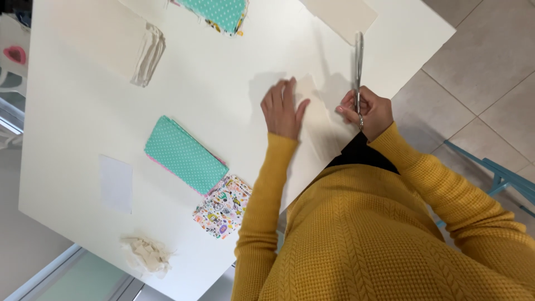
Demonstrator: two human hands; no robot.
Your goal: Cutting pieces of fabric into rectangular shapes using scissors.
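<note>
1. White table (pixel 212 72): fills most of the view, tilted, corner toward 1 o'clock, tiled floor beyond from 2 to 3 o'clock.
2. Cream fabric sheet (pixel 320 125): lying flat just right of centre, near edge running down toward the mustard-yellow sweater at 5 o'clock; pressed by one hand, met by scissors at its right side.
3. Folded cream cloth stack (pixel 120 42): at 11 o'clock, frayed grey edge on its right.
4. Teal dotted fabric stack (pixel 184 154): at 8 o'clock from centre, pink layer peeking out beneath.
5. Second teal dotted piece (pixel 223 12): at 12 o'clock, cut off by the top edge.
6. Cartoon-print fabric stack (pixel 223 207): touching the lower end of the teal stack, toward 7 o'clock.
7. White paper rectangle (pixel 116 184): at 8 o'clock, well apart from the hands.
8. Crumpled cream scraps (pixel 147 255): at 7 o'clock, near the table edge.
9. Left hand (pixel 282 108): flat on the cream sheet, fingers spread and extended toward 12 o'clock, gripping nothing.
10. Right hand (pixel 369 111): just beside the left, at 3 o'clock from it, fingers curled through the scissor handles.
11. Scissors (pixel 358 61): held in the right hand, blades pointing to 12 o'clock; open or closed blades impossible to tell.
</note>
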